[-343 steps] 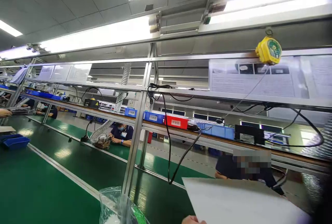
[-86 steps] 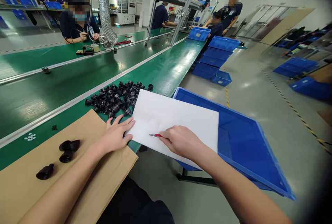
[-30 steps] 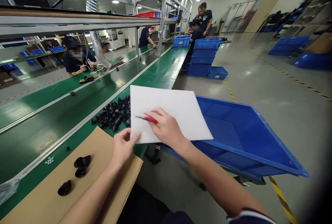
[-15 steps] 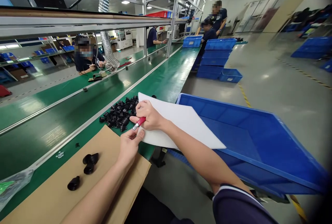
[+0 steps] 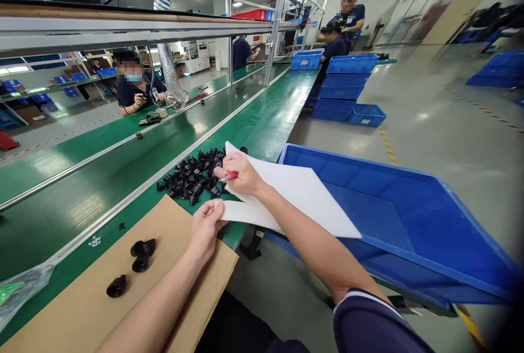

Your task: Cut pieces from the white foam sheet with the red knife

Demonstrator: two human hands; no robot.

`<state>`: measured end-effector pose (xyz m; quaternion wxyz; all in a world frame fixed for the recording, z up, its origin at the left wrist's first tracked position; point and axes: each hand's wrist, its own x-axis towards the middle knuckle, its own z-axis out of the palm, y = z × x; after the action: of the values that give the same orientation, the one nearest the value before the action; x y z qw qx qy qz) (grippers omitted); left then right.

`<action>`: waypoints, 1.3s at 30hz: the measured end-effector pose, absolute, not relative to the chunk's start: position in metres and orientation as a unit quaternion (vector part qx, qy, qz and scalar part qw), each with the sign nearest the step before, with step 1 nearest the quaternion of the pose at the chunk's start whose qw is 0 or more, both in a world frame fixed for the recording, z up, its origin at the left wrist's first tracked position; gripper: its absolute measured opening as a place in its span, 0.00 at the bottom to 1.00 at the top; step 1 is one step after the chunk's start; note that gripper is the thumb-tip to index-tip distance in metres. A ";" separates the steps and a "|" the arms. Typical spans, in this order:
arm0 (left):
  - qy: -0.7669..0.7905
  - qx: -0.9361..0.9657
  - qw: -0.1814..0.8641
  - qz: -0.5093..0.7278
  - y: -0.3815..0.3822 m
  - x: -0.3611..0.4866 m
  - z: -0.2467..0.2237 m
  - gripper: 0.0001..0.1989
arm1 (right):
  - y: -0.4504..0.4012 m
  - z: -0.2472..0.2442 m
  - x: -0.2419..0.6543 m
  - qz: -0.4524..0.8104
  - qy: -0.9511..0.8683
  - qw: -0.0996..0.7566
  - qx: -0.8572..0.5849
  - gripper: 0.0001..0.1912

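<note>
Pinching a strip of slit white sheet point(image 5: 298, 178): left hand point(image 5: 206, 225). Right hand point(image 5: 244, 177), fingers wrapped round a red-handled knife point(image 5: 231, 176). Sheet stretches from over the counter point(image 5: 245, 118) edge toward blue bin point(image 5: 368, 175), near heaped black parts point(image 5: 192, 175).

Left grip point(image 5: 207, 226) in a thumb-and-finger pinch — right grip point(image 5: 244, 175) farther forward, apparently in a fist.

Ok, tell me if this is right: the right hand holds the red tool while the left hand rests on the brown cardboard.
Not quite: the left hand pinches a strip of the white sheet, as the head view shows. The right hand does hold the red tool.
</note>
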<state>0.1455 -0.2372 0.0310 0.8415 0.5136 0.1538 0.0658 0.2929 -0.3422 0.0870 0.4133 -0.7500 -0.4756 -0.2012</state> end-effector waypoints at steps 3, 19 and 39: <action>0.094 0.622 0.775 0.064 -0.238 0.144 0.035 0.22 | -0.337 0.086 0.287 -0.211 -0.522 0.411 -0.717 0.28; 0.090 0.807 0.565 0.143 -0.234 0.142 0.012 0.10 | -0.442 -0.006 0.120 -0.026 -0.142 0.472 -0.870 0.17; 0.129 0.822 0.542 0.119 -0.236 0.147 0.011 0.17 | -0.428 -0.003 0.121 -0.057 -0.150 0.268 -0.950 0.18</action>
<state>0.1473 -0.2361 0.0107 0.5425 0.8216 0.1285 0.1194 0.1209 -0.4277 -0.0035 0.2679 -0.9499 -0.1503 -0.0572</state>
